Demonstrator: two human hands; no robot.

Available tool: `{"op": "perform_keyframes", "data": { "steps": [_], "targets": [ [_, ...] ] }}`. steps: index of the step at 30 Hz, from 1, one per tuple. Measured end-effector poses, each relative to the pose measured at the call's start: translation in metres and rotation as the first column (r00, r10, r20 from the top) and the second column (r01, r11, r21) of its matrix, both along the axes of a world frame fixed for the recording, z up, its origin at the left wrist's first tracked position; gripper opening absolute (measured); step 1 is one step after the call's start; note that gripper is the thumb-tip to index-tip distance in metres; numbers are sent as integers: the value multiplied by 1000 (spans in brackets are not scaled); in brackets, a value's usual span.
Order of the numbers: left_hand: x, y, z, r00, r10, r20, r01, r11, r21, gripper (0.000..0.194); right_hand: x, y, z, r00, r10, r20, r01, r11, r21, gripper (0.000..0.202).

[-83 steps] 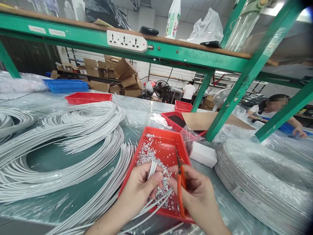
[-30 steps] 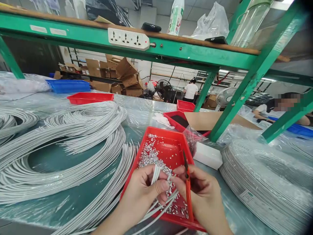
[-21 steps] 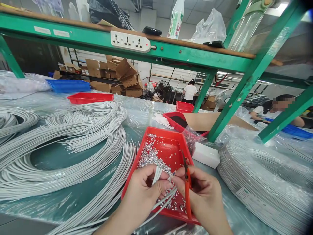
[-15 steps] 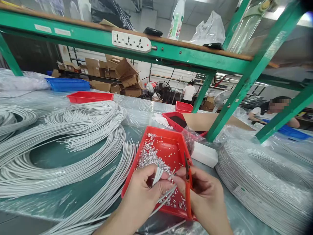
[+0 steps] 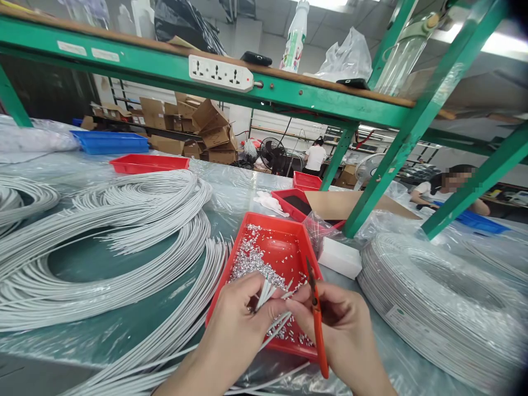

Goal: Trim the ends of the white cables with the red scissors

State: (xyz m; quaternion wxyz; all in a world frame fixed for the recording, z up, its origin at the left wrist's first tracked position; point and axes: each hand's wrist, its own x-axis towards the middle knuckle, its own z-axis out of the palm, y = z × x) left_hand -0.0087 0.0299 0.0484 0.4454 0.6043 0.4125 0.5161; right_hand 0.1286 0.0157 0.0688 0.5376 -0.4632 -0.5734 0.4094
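My left hand [image 5: 243,316] is closed round a small bundle of grey-white cables [image 5: 266,294], whose cut ends stick up past the thumb. Orange-handled scissors [image 5: 317,324] rest in my right hand [image 5: 340,324], blades pointing up and away. The right thumb and forefinger also pinch at the cable ends, close against the left fingertips. Exactly what they pinch is too small to make out. Both hands are above the near end of a red tray [image 5: 289,231]. Inside it lie many small shiny silvery bits [image 5: 253,258].
Long coils of grey-white cable [image 5: 165,275] cover the left side. A wrapped cable coil [image 5: 433,308] and a white box [image 5: 340,257] stand to the right. A green shelf frame [image 5: 309,99] with a power strip [image 5: 220,72] crosses above. Two people are farther back.
The view has shifted slightly. The scissors in my right hand have tilted a little, their handles now lower and farther right. Both hands stay together at the cable ends.
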Motion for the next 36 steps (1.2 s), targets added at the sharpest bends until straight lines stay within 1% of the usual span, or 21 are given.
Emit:
{"op": "perform_keyframes", "data": {
  "steps": [1,2,3,4,6,8,10,11,12,13,15,16,17,18,20,22,23,25,28,32,36],
  "targets": [
    [0,0,1,1000,17,-8,-17,1000,11,14,-1,-1,0,1000,-6,-12,5,1000,-3,19],
    [1,-1,1,1000,20,4,-20,1000,-9,14,-1,-1,1,999,-21,-26,21,1000,3,18],
    [1,-1,2,999,5,37,-3,998,-57,13,-1,-2,1,998,-50,-38,51,999,17,17],
    [1,-1,3,995,-24,92,35,992,-119,12,0,-2,1,995,-84,-52,86,996,32,16],
    [1,0,5,966,-95,240,149,965,-217,12,2,-1,1,989,-130,-70,133,990,37,16],
    [1,1,5,916,-151,370,249,941,-231,14,3,1,1,993,-99,-63,99,995,-4,16],
    [1,3,4,878,-185,441,302,929,-212,17,3,1,2,999,-24,-30,22,999,-42,14],
    [0,3,3,867,-195,458,318,925,-207,18,4,0,2,1000,8,-15,-8,999,-40,13],
    [0,4,2,861,-200,467,325,923,-205,20,4,-1,2,999,34,-3,-34,999,-20,17],
    [0,4,1,858,-198,473,325,924,-203,20,6,-3,2,998,59,13,-59,998,6,29],
    [-2,4,1,860,-192,473,316,928,-199,20,14,-8,-1,990,103,100,-108,993,45,56],
    [-3,4,1,866,-187,464,307,931,-196,20,20,-11,-3,976,112,185,-122,992,41,65],
    [-3,3,1,874,-185,450,298,935,-195,19,27,-14,-5,950,106,294,-119,993,25,69],
    [-4,3,1,885,-180,430,285,939,-193,18,34,-17,-8,906,89,415,-103,995,13,69],
    [-3,3,3,909,-163,385,250,950,-189,15,48,-21,-13,780,44,624,-80,996,28,67],
    [-1,2,5,932,-138,336,208,961,-183,12,58,-24,-14,676,26,737,-117,991,72,65],
    [0,2,6,942,-124,311,187,965,-181,10,59,-24,-13,644,33,764,-148,986,82,64],
    [2,0,8,963,-90,253,140,973,-185,9,58,-26,-8,613,47,789,-175,981,77,59],
    [4,-2,11,983,-52,177,86,978,-189,10,51,-28,4,594,51,803,-141,989,42,53],
    [4,-1,8,991,-65,120,85,982,-171,10,45,-30,13,608,50,793,-105,994,18,51],
    [4,1,5,993,-73,98,87,984,-156,10,45,-29,13,624,76,778,-101,995,-16,50]
  ]
}}
